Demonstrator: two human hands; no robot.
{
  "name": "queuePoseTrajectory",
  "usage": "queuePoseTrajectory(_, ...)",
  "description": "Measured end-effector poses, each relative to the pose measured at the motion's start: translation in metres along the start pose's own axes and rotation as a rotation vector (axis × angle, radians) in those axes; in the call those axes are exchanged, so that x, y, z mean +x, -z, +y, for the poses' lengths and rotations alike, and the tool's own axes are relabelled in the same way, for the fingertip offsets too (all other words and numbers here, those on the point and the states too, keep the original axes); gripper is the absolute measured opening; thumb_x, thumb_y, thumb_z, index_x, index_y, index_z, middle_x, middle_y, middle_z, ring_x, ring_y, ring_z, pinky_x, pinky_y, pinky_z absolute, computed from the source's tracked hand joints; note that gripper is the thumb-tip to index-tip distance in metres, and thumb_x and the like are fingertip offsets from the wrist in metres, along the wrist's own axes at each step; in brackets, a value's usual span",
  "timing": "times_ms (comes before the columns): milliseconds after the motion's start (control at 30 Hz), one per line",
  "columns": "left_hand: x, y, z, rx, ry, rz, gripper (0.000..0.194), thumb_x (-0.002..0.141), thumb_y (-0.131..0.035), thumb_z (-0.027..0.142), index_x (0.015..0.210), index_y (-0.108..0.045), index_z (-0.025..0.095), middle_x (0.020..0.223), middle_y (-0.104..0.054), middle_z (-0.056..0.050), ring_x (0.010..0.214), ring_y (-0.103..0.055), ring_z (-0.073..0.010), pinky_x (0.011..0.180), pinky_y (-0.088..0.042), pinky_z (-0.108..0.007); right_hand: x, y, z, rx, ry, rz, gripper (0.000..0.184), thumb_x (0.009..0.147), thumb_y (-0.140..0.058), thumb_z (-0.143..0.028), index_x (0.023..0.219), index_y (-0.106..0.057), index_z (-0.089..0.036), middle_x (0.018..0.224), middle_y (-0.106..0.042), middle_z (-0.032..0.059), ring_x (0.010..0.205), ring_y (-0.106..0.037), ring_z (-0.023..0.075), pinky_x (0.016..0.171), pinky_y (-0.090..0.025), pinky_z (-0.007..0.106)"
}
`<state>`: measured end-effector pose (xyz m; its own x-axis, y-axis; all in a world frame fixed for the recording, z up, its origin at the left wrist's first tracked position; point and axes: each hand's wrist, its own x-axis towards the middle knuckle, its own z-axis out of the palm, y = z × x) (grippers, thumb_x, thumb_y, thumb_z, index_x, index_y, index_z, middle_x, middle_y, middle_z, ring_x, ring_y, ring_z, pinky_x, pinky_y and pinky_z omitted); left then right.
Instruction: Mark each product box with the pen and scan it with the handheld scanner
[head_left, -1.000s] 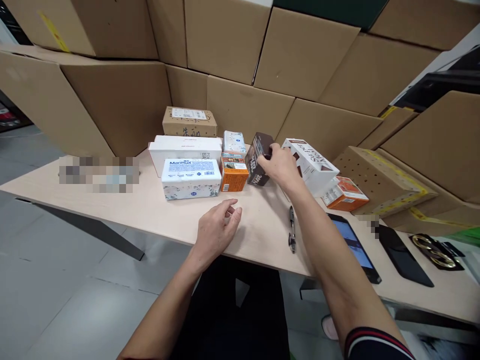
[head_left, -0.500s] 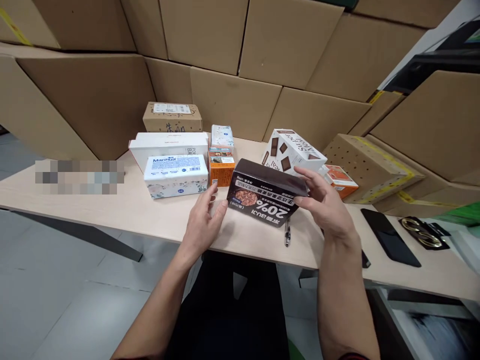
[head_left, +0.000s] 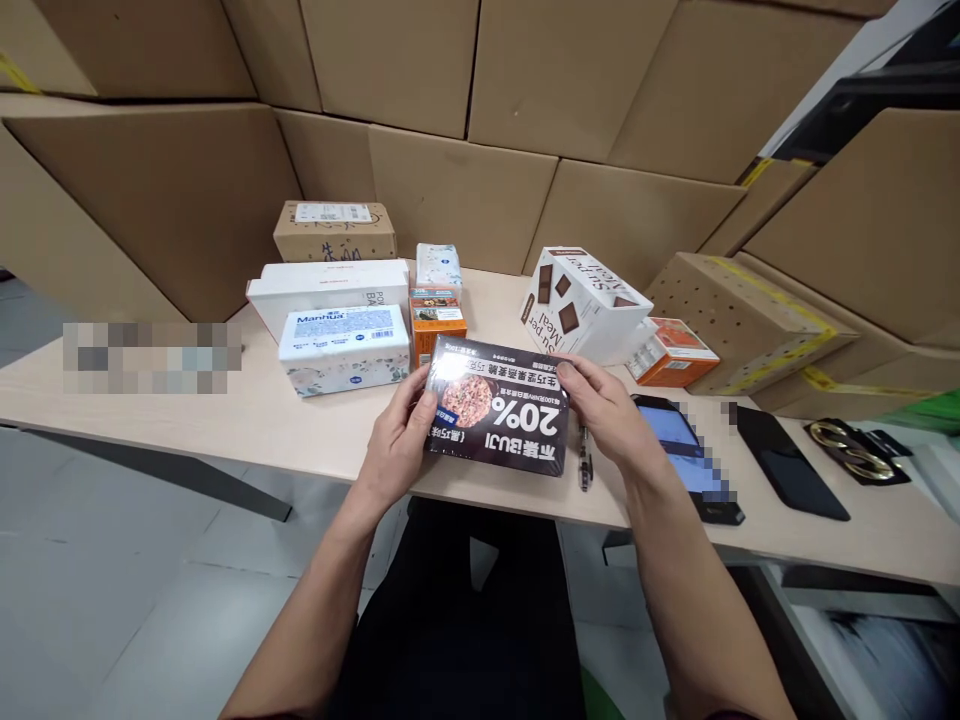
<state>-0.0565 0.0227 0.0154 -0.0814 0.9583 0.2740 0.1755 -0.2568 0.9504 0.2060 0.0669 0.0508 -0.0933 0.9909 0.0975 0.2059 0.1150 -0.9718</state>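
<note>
Dark brown snack box [head_left: 497, 405], printed with a large "20%" that reads upside down from my view, lies broad face up at the near edge of the pale wooden table [head_left: 300, 430], gripped at both ends. My left hand [head_left: 400, 440] clasps its left end, thumb on the top face; my right hand [head_left: 607, 410] clasps its right end, fingers curled over the far edge. A black pen [head_left: 584, 464] lies on the table just beside the box's right end, under my right wrist. A smartphone with a lit screen [head_left: 686, 455] lies to the right, and a dark phone [head_left: 787, 462] beyond it. Behind the box stand an orange carton [head_left: 437, 322], a "Manhua" tissue pack [head_left: 345, 350], a long white box [head_left: 326, 290] and a small brown parcel [head_left: 334, 230]. A white "Super Meal" box [head_left: 589, 300] sits tilted at right rear, with a flat orange box [head_left: 673, 352] just beside it. Stacked cardboard cartons [head_left: 465, 190] form the backdrop.
</note>
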Motion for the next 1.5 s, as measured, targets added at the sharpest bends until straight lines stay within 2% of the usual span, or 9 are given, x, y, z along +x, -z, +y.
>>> queuePoseTrajectory(267, -0.001, -0.003, 0.005, 0.085, -0.02, 0.006, 0.055, 0.1, -0.045, 0.056, 0.137, -0.061, 0.019, 0.145, -0.061, -0.01, 0.136, -0.054, -0.0266, 0.119, -0.039, -0.044, -0.004, 0.002, 0.001, -0.399, 0.083, 0.048, 0.054, 0.095, -0.05, -0.062, 0.129, -0.065, -0.023, 0.132, -0.067, 0.0108, 0.118, -0.063, 0.0269, 0.109, -0.046, 0.051)
queuePoseTrajectory(400, -0.003, -0.004, 0.009, 0.133, -0.026, 0.027, 0.053, 0.101, -0.044, 0.055, 0.136, -0.061, 0.02, 0.141, -0.063, -0.01, 0.133, -0.057, -0.0273, 0.116, -0.043, -0.045, -0.009, 0.017, -0.001, -0.306, 0.067, -0.128, 0.055, 0.095, -0.052, -0.061, 0.139, -0.058, -0.029, 0.147, -0.058, 0.0087, 0.132, -0.056, 0.0275, 0.115, -0.042, 0.052)
queuePoseTrajectory(500, -0.004, -0.004, 0.011, 0.164, -0.041, 0.028, 0.053, 0.101, -0.043, 0.055, 0.137, -0.06, 0.02, 0.14, -0.064, -0.01, 0.132, -0.058, -0.0272, 0.114, -0.045, -0.043, -0.014, 0.029, -0.004, -0.33, 0.059, -0.327, 0.065, 0.084, -0.069, -0.057, 0.144, -0.053, -0.036, 0.163, -0.037, 0.0054, 0.148, -0.041, 0.0313, 0.12, -0.036, 0.055)
queuePoseTrajectory(633, -0.004, -0.004, 0.011, 0.182, -0.046, 0.03, 0.052, 0.102, -0.043, 0.055, 0.136, -0.061, 0.02, 0.139, -0.065, -0.009, 0.131, -0.059, -0.0265, 0.112, -0.046, -0.042, -0.02, 0.035, -0.009, -0.525, 0.016, -0.451, 0.099, 0.068, -0.085, -0.053, 0.155, -0.039, -0.039, 0.173, -0.007, 0.0051, 0.159, -0.01, 0.0366, 0.127, -0.018, 0.059)
queuePoseTrajectory(800, -0.004, -0.004, 0.011, 0.183, -0.064, 0.023, 0.046, 0.102, -0.043, 0.054, 0.133, -0.063, 0.026, 0.138, -0.066, -0.005, 0.129, -0.061, -0.0251, 0.107, -0.05, -0.039, -0.025, 0.027, -0.005, -0.647, 0.002, -0.516, 0.119, 0.063, -0.088, -0.047, 0.162, -0.023, -0.036, 0.172, 0.017, 0.0055, 0.159, 0.0, 0.0374, 0.128, -0.018, 0.055)
queuePoseTrajectory(1000, -0.006, 0.0, 0.006, 0.096, -0.072, 0.022, 0.048, 0.099, -0.05, 0.056, 0.133, -0.063, 0.024, 0.14, -0.065, -0.006, 0.133, -0.059, -0.0262, 0.112, -0.047, -0.042, -0.03, 0.022, -0.001, -0.606, 0.11, -0.382, 0.108, 0.064, -0.088, -0.048, 0.157, -0.035, -0.037, 0.173, -0.006, 0.0068, 0.159, -0.011, 0.0364, 0.127, -0.018, 0.057)
queuePoseTrajectory(1233, -0.009, 0.002, -0.006, -0.257, -0.119, 0.049, 0.058, 0.099, -0.043, 0.062, 0.136, -0.062, 0.022, 0.136, -0.067, -0.01, 0.128, -0.062, -0.0277, 0.11, -0.05, -0.045, -0.036, 0.027, -0.004, -0.161, 0.121, -0.236, 0.096, 0.069, -0.078, -0.071, 0.151, -0.046, -0.032, 0.165, -0.036, 0.007, 0.152, -0.034, 0.035, 0.126, -0.027, 0.052)
queuePoseTrajectory(1333, -0.01, 0.004, -0.005, -0.189, -0.188, 0.014, 0.057, 0.099, -0.043, 0.062, 0.139, -0.061, 0.026, 0.142, -0.062, -0.008, 0.133, -0.056, -0.0276, 0.116, -0.044, -0.047, -0.034, 0.022, -0.003, -0.152, 0.106, -0.193, 0.08, 0.082, -0.056, -0.079, 0.146, -0.053, -0.031, 0.16, -0.045, 0.0046, 0.151, -0.036, 0.032, 0.126, -0.028, 0.052)
queuePoseTrajectory(1500, -0.011, 0.008, 0.004, 0.068, -0.287, -0.04, 0.052, 0.1, -0.047, 0.057, 0.147, -0.052, 0.035, 0.135, -0.062, -0.007, 0.124, -0.057, -0.026, 0.113, -0.045, -0.05, -0.028, 0.014, 0.005, -0.092, 0.067, -0.114, 0.076, 0.092, -0.026, -0.081, 0.135, -0.064, -0.031, 0.128, -0.072, 0.004, 0.135, -0.057, 0.0291, 0.113, -0.048, 0.048)
